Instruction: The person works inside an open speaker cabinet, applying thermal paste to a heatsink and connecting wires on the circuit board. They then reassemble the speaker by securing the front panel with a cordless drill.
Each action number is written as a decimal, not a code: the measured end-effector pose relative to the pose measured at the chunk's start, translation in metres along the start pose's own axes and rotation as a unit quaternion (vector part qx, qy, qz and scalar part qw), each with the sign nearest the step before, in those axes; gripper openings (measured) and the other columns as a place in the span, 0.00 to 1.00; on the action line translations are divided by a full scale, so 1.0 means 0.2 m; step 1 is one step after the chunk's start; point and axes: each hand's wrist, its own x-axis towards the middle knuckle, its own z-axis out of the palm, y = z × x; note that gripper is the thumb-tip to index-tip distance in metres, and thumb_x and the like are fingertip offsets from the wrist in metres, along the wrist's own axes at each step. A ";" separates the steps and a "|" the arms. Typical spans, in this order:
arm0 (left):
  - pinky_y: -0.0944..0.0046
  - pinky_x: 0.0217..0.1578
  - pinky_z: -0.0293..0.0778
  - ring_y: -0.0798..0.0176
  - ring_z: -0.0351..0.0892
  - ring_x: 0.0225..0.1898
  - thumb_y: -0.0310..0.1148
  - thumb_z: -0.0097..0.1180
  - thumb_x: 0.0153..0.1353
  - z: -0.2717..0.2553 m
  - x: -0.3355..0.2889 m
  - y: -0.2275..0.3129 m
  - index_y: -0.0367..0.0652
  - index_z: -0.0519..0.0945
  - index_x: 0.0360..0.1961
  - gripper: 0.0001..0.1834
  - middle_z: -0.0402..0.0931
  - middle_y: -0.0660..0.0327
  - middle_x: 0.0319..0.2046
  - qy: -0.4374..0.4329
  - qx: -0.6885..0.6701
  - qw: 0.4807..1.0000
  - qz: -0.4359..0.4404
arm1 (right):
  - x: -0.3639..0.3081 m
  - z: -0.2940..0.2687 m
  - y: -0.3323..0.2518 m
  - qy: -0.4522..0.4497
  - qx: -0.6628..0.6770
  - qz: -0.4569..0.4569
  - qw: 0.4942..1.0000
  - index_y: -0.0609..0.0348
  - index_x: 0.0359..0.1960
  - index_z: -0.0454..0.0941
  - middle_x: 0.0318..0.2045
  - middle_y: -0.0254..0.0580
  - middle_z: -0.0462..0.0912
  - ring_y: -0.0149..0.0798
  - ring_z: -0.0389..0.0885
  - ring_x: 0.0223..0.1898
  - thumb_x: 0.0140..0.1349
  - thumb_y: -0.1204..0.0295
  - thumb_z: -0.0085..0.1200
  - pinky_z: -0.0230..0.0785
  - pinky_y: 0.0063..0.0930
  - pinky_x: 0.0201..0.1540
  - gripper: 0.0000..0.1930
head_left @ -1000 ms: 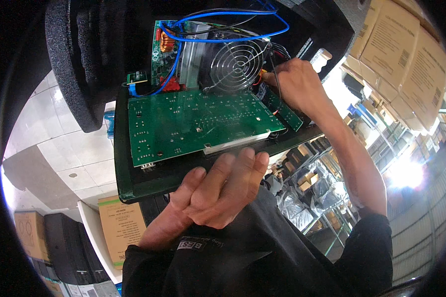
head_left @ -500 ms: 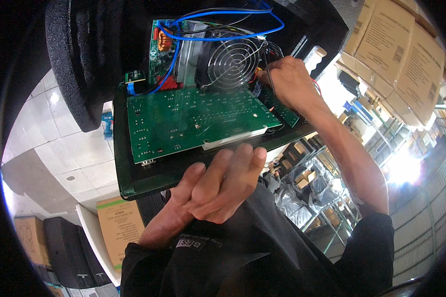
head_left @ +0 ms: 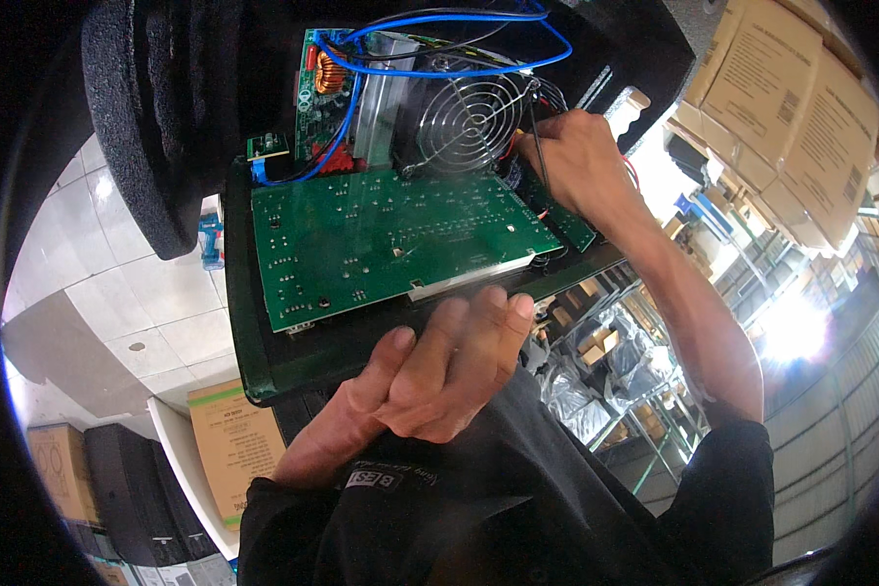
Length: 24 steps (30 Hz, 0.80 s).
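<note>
Wires (head_left: 510,146) beside the fan (head_left: 473,122) call for a light, exact touch: working by the plug or the wire's root rather than tugging its length would seem kindest to the joints, and the dark cable (head_left: 542,146) crossing before the fingers is best kept from snagging. Leaning on the green board (head_left: 400,249) looks unwise; the panel (head_left: 264,376) beneath it is the better place to brace. The right hand (head_left: 584,166) reaches in from the right, forearm slanting up and wrist bent toward the fan, its fingers drawn together among the wires; what they pinch, if anything, cannot be told. The left hand (head_left: 439,371) sits at the panel's near edge, palm side unseen, fingers side by side and loosely bent, thumb apart, nothing visible between them; whether it bears the panel's weight is unclear.
</note>
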 end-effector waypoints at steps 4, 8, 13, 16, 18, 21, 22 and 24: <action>0.59 0.67 0.47 0.74 0.67 0.59 0.48 0.46 0.72 -0.02 -0.01 0.00 0.69 0.82 0.49 0.12 0.79 0.81 0.48 -0.025 0.009 1.000 0.014 | 0.01 -0.01 -0.01 -0.009 -0.033 -0.036 0.999 0.65 0.22 0.83 0.25 0.59 0.82 0.57 0.85 0.28 0.56 0.72 0.52 0.79 0.44 0.35 0.11; 0.59 0.67 0.46 0.74 0.65 0.60 0.50 0.46 0.71 -0.03 -0.01 0.00 0.70 0.81 0.50 0.13 0.77 0.80 0.51 -0.033 -0.001 0.999 0.008 | 0.00 -0.02 -0.03 -0.006 0.112 0.122 0.986 0.66 0.23 0.83 0.26 0.60 0.83 0.57 0.85 0.30 0.54 0.73 0.52 0.79 0.44 0.37 0.10; 0.59 0.66 0.47 0.73 0.65 0.60 0.49 0.45 0.71 -0.06 -0.01 0.00 0.70 0.80 0.51 0.13 0.76 0.81 0.52 -0.080 0.011 0.996 0.023 | 0.00 -0.01 0.01 -0.034 0.046 0.043 0.997 0.66 0.25 0.84 0.29 0.62 0.83 0.58 0.85 0.32 0.54 0.72 0.52 0.80 0.44 0.38 0.10; 0.59 0.66 0.48 0.73 0.65 0.59 0.48 0.47 0.70 -0.09 -0.01 0.01 0.71 0.80 0.51 0.13 0.76 0.82 0.52 -0.103 0.018 0.994 0.013 | 0.03 0.03 0.05 -0.019 -0.019 -0.025 0.999 0.65 0.26 0.85 0.29 0.62 0.83 0.58 0.85 0.32 0.53 0.72 0.52 0.80 0.44 0.38 0.11; 0.59 0.66 0.47 0.73 0.64 0.60 0.47 0.49 0.70 -0.06 -0.01 0.01 0.71 0.79 0.52 0.13 0.75 0.83 0.52 -0.079 0.017 0.997 0.003 | 0.03 0.04 0.07 -0.019 -0.054 -0.052 0.997 0.65 0.26 0.85 0.29 0.62 0.83 0.58 0.85 0.32 0.53 0.73 0.52 0.80 0.44 0.38 0.10; 0.59 0.66 0.47 0.73 0.63 0.60 0.46 0.49 0.70 -0.06 -0.02 0.02 0.71 0.79 0.52 0.12 0.74 0.83 0.53 -0.082 0.018 0.996 0.002 | 0.02 0.05 0.08 -0.030 -0.047 -0.042 0.998 0.66 0.26 0.85 0.28 0.63 0.83 0.59 0.85 0.32 0.53 0.73 0.51 0.80 0.46 0.38 0.11; 0.59 0.66 0.47 0.73 0.63 0.60 0.46 0.49 0.70 -0.07 -0.02 0.02 0.71 0.79 0.52 0.12 0.74 0.83 0.53 -0.090 0.019 0.996 0.004 | 0.02 0.05 0.07 -0.022 -0.052 -0.059 0.997 0.67 0.26 0.85 0.28 0.64 0.82 0.60 0.85 0.32 0.53 0.73 0.51 0.79 0.46 0.38 0.11; 0.59 0.66 0.47 0.73 0.64 0.60 0.46 0.49 0.70 -0.07 -0.03 0.02 0.71 0.79 0.51 0.12 0.74 0.83 0.53 -0.102 0.016 0.995 0.000 | 0.03 0.05 0.05 -0.009 -0.012 -0.017 1.000 0.68 0.26 0.84 0.28 0.66 0.82 0.62 0.84 0.33 0.53 0.72 0.50 0.78 0.48 0.40 0.12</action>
